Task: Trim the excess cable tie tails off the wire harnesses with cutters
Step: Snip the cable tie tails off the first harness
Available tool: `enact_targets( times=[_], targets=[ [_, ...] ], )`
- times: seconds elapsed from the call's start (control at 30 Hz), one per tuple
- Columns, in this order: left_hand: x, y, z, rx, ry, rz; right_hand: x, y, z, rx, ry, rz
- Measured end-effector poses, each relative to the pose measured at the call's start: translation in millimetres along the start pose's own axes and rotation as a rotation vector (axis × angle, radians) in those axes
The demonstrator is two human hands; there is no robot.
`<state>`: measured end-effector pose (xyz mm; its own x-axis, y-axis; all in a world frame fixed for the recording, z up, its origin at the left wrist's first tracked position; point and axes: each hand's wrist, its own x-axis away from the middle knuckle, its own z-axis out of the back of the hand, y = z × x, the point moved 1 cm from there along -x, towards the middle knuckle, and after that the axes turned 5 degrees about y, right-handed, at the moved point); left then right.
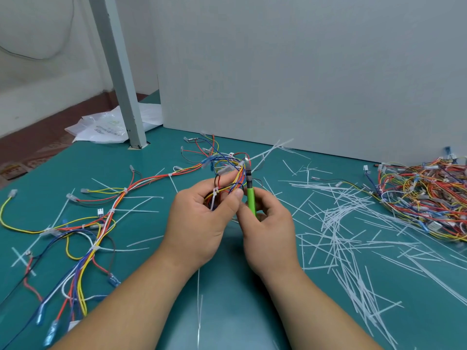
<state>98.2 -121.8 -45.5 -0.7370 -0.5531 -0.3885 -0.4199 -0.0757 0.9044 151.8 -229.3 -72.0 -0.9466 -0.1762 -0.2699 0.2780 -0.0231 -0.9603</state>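
1. Many cut tails point(336, 223) are lying loose on the green table point(227, 286), thickest off the outer side of the right hand point(267, 223). Judging from that litter, a good share of the trimming is done.
2. Head view: the left hand point(199, 218) is gripping a bunched wire harness point(228, 173), fingers curling round the wires and thumb pressing across them. A white cable tie point(215, 198) is showing between its fingers.
3. The right hand is clasping the green-handled cutters point(251, 198). Their dark head is pointing up and away from the knuckles, into the bundle just above the left thumb.
4. One long white tail seems to be running up and away from the cutter head. Judging it the tail in hand, not yet off.
5. A second harness point(96, 231) is sprawling beyond the outer side of the left hand, with several tie tails sticking out of it, so more cuts are waiting there.
6. A pile of harnesses point(424, 195) is sitting well beyond the right hand and running off the frame edge. Trimmed or untrimmed, cannot tell.
7. The cutter blades are showing too small and dark to say whether they are biting or gaping. The fingers are hiding the lower handle and the wires inside the left fist.
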Motion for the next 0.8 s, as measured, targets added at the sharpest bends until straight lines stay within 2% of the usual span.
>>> enact_targets(
  times=[0.33, 0.53, 0.6, 0.73, 0.8],
  targets=[
    [1.7, -0.3, 0.1, -0.133, -0.047, -0.053, 0.9, -2.3, 0.6, -0.044, 0.013, 0.002],
    [-1.2, -2.0, 3.4, -0.086, -0.117, 0.035, -0.5, -3.4, 2.8, -0.109, 0.008, 0.013],
    [-5.0, 0.7, 7.0, -0.024, -0.097, 0.127, -0.4, -2.7, 3.4, -0.108, 0.013, 0.010],
    [-20.4, 5.9, 28.0, 0.349, -0.035, 0.516, 0.2, -1.0, 3.9, -0.145, -0.005, -0.001],
    [-22.5, 7.6, 30.7, 0.358, -0.046, 0.660, 2.2, -2.9, 3.0, -0.151, -0.043, 0.013]
  ],
)
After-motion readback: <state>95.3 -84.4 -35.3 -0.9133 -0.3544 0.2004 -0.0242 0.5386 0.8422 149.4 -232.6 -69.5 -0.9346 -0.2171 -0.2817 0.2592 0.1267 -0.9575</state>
